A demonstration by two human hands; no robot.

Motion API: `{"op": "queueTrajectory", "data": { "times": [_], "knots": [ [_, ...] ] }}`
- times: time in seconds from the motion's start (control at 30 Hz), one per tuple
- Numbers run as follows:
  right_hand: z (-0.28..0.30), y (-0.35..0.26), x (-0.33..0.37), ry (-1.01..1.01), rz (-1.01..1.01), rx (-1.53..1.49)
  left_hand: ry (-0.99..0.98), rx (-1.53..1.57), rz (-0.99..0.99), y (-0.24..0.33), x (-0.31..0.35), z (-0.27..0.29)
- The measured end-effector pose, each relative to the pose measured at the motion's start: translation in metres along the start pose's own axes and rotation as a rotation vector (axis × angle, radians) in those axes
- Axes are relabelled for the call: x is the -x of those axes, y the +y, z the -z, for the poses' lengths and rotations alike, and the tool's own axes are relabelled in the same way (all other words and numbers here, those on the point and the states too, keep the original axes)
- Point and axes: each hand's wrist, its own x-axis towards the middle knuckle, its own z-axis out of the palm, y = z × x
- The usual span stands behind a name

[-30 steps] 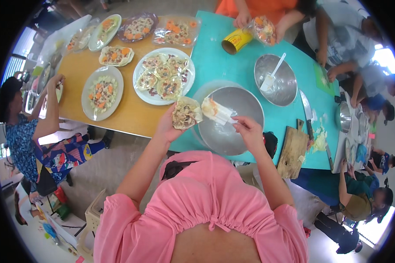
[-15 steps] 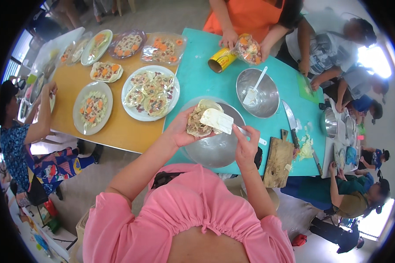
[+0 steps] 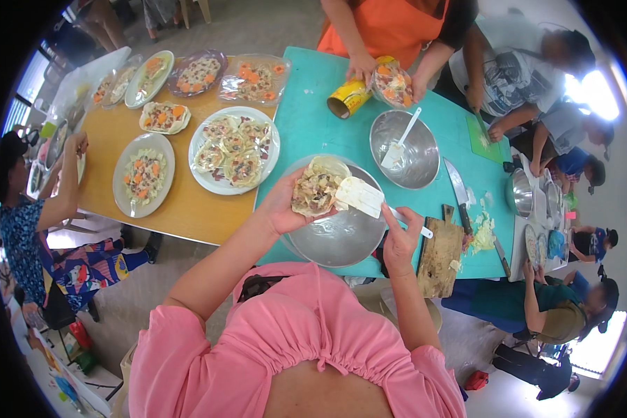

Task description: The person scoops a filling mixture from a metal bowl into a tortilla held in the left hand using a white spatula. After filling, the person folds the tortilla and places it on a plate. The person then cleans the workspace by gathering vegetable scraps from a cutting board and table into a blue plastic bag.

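Observation:
My left hand [image 3: 279,207] cups a pale, round filled wrapper [image 3: 316,188] with a chopped brownish mixture spread on it. It is held over the near left part of a large steel mixing bowl [image 3: 336,244]. In my right hand [image 3: 401,242] is the handle of a white spatula [image 3: 361,196]. The spatula's smeared blade touches or overlaps the right edge of the wrapper; I cannot tell which. Only a smooth metal wall of the bowl shows beneath my hands.
Another steel bowl [image 3: 425,167] holds a second white spatula [image 3: 402,143]. To the right lie a knife [image 3: 458,188], a wooden cutting board [image 3: 437,261] and chopped cabbage [image 3: 484,233]. Plates of topped food, including a white plate [image 3: 196,174], stand left. Across, a person's hands [image 3: 361,67] hold a wrapped portion.
The spatula has shifted right, from over the wrapper's middle to its edge, showing more filling. My right hand has moved slightly right and down. The view has shifted a little.

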Motion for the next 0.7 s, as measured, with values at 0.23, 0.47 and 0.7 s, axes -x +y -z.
{"op": "queueTrajectory", "data": {
  "times": [0.23,0.47,0.7],
  "knots": [
    [0.012,0.007,0.000,0.025,-0.025,0.002,0.003,0.004,-0.037,0.002,0.001,-0.001],
    [0.020,-0.005,-0.018,-0.142,-0.631,-0.650,0.010,0.001,-0.019,0.002,-0.005,0.003],
    [0.010,-0.009,-0.020,-0.313,-0.607,-0.715,-0.031,-0.008,-0.001,-0.008,-0.013,0.003]
  ]
}}
